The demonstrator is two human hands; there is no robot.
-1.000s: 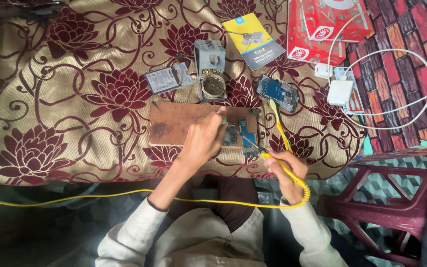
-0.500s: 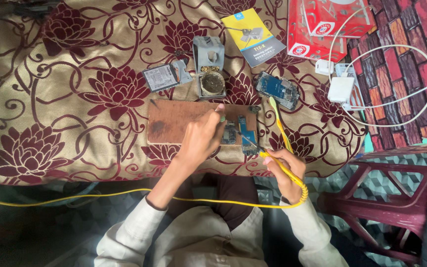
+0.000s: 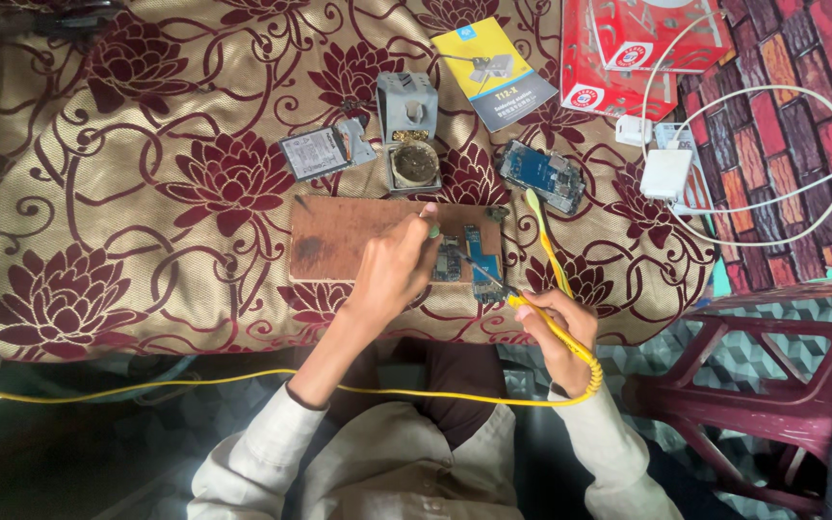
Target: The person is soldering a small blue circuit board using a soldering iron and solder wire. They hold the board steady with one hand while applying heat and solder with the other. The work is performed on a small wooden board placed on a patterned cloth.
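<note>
Head view shows a floral cloth [image 3: 146, 193] spread over the work surface, with a wooden board [image 3: 339, 239] lying near its front edge. On the board's right end sit 2 small circuit boards [image 3: 469, 258], blue and silver, side by side and touching or nearly so. The left hand [image 3: 392, 274] rests on the board, fingers curled and pinching something thin at the circuit boards; what it pinches is too small to tell. The right hand [image 3: 559, 323] grips a yellow soldering iron [image 3: 532, 310], tip down on the right circuit board, its yellow cord [image 3: 243, 385] looping back across the lap. Behind the board stand an iron stand [image 3: 408, 130], a battery [image 3: 315, 154], another phone board [image 3: 543, 175], a booklet [image 3: 493, 72], a red box [image 3: 628, 48] and a white charger [image 3: 666, 173].

Judging from this, the left fingertips sit very near the hot tip, so a slip could burn them. The loose circuit boards could shift under pressure, smearing solder.
</note>
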